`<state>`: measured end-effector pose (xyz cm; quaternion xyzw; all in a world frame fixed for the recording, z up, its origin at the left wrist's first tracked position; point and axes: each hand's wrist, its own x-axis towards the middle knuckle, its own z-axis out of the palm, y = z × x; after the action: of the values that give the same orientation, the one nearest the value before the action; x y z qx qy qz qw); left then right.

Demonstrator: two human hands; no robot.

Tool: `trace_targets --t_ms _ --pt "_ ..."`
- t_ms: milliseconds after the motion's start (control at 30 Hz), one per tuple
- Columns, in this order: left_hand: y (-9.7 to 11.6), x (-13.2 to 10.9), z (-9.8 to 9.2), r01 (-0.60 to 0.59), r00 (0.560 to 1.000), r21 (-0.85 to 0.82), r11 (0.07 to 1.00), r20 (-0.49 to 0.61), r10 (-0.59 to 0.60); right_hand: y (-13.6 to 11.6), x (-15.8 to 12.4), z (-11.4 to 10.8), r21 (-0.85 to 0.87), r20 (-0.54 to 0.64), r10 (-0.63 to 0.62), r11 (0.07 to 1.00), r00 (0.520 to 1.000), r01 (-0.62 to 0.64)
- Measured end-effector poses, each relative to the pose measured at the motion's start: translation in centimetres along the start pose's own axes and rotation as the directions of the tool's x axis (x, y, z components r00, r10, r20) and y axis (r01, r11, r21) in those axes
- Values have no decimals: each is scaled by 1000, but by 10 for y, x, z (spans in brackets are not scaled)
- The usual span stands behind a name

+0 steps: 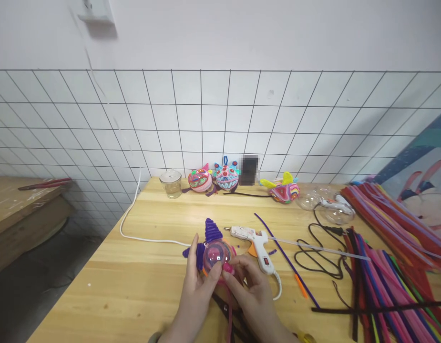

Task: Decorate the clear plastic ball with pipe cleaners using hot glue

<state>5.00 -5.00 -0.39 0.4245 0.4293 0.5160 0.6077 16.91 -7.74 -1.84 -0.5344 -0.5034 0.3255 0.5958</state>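
Note:
Above the near part of the wooden table, my left hand [198, 288] is closed around a clear plastic ball [211, 255] with pink and orange trim. Purple pipe-cleaner fins [213, 230] stick out from the ball's far and left sides. My right hand [254, 290] pinches a pink pipe cleaner [228, 267] against the ball's right side, and a pink strand hangs down between my wrists. Beneath my hands lies a dark tool [223, 306], mostly hidden. Just beyond my right hand rests a white glue gun [247, 233] with a glue stick in its back.
Finished pipe-cleaner ball figures [226, 177] line the wall beside a glass jar [171, 185]. Clear plastic balls [336, 214] and a coiled black cord [306, 252] lie at right, near bundles of coloured pipe cleaners [388, 276]. A white cable [148, 239] crosses the left side.

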Motion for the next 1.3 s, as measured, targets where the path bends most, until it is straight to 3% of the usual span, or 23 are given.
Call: trace_targets --t_ms 200,500,800,1033,1200,1300 --pt "-7 4 -1 -12 999 -13 1000 -49 12 1 2 0 -26 -18 -13 1000 1000 13" --pt "1 3 5 10 992 -61 998 -127 -17 3 7 -5 -7 68 -2 1000 998 3" --pt "0 7 -2 149 981 -134 980 -104 -163 1 8 -1 148 102 102 982 990 -116" --pt "4 7 1 130 983 -318 939 -83 -164 1 9 -9 225 71 84 969 994 -98" --pt "2 10 0 113 990 -354 928 -37 -135 2 11 -8 401 198 148 890 969 -217" --pt "-4 11 -2 77 995 -277 958 -42 -92 3 12 -5 495 279 123 832 952 -252"
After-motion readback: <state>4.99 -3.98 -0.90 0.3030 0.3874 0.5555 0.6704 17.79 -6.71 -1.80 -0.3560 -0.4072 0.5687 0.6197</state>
